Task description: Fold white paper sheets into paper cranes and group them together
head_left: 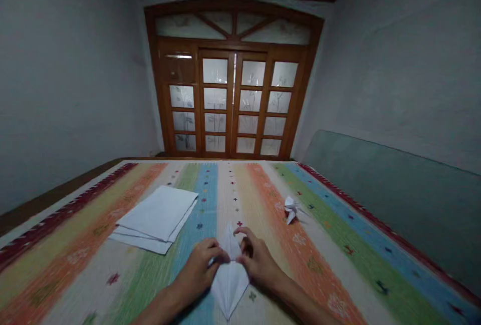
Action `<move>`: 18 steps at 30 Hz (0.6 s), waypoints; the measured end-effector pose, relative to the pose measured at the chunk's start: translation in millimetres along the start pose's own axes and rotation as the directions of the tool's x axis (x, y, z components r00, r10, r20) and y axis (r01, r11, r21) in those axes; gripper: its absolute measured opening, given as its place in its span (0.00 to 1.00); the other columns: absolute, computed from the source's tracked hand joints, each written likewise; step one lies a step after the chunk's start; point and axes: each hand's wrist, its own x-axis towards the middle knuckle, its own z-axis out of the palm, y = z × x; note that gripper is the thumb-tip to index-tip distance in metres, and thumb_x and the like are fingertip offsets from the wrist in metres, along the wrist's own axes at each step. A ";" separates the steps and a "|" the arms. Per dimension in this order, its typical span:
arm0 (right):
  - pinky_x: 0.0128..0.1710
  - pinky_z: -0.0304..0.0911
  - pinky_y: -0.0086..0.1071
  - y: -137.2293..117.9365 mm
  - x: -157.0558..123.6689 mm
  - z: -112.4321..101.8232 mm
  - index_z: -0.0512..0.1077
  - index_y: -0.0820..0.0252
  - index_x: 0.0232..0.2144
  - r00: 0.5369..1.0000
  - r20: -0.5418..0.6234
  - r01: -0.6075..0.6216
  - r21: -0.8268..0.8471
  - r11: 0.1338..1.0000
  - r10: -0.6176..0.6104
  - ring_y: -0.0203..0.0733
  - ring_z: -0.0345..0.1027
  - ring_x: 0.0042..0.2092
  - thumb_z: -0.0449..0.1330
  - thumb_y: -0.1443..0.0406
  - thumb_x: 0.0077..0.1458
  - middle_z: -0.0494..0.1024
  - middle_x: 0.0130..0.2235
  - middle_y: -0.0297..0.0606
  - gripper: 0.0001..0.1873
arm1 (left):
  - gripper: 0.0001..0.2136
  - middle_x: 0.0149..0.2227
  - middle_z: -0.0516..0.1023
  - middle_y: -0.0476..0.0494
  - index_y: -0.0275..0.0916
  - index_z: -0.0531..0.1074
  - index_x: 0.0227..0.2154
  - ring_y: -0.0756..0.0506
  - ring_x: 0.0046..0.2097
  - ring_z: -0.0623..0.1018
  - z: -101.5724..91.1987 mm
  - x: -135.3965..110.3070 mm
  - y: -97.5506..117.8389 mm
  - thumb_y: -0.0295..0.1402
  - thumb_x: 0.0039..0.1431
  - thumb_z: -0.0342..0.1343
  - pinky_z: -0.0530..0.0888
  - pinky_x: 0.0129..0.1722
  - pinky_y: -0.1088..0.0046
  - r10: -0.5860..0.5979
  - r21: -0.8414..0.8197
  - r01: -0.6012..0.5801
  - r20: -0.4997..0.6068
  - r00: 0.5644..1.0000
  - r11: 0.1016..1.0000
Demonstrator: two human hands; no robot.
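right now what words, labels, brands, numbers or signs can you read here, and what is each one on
None that I can read.
No lettering shows on the folded paper, the stacked sheets or the small paper figure.
The striped cloth and the glass panes show only decorative patterns.

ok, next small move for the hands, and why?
Probably press down the line across the middle of the folded paper: fingertips of the left hand and right hand are already at either side of it, so the crease looks within easy reach.
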 end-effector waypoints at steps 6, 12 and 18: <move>0.29 0.54 0.26 4.0 0.9 2.2 0.65 0.55 0.51 1.000 -0.010 -0.024 0.047 0.999 0.024 0.34 0.62 0.27 0.59 0.82 0.40 0.66 0.26 0.21 0.35 | 0.12 0.38 0.77 0.41 0.44 0.84 0.37 0.41 0.43 0.77 -0.1 -1.6 3.9 0.23 0.61 0.57 0.69 0.45 0.66 -0.022 0.020 0.022 -0.007 1.000 1.000; 0.28 0.54 0.26 10.7 4.1 4.9 0.65 0.56 0.47 0.997 -0.059 -0.053 0.067 0.996 0.057 0.34 0.61 0.26 0.61 0.81 0.39 0.67 0.24 0.20 0.32 | 0.13 0.38 0.78 0.40 0.45 0.85 0.38 0.41 0.43 0.78 -1.9 -0.4 4.7 0.23 0.60 0.57 0.70 0.44 0.67 -0.031 0.004 0.031 -0.009 0.999 1.000; 0.27 0.53 0.26 9.3 4.9 6.3 0.64 0.56 0.42 0.996 -0.066 -0.048 0.080 0.996 0.053 0.34 0.60 0.25 0.62 0.81 0.39 0.67 0.23 0.19 0.28 | 0.14 0.37 0.78 0.41 0.46 0.85 0.38 0.41 0.42 0.79 -2.8 0.3 3.8 0.22 0.59 0.58 0.69 0.43 0.68 -0.032 -0.019 0.032 -0.020 0.999 0.999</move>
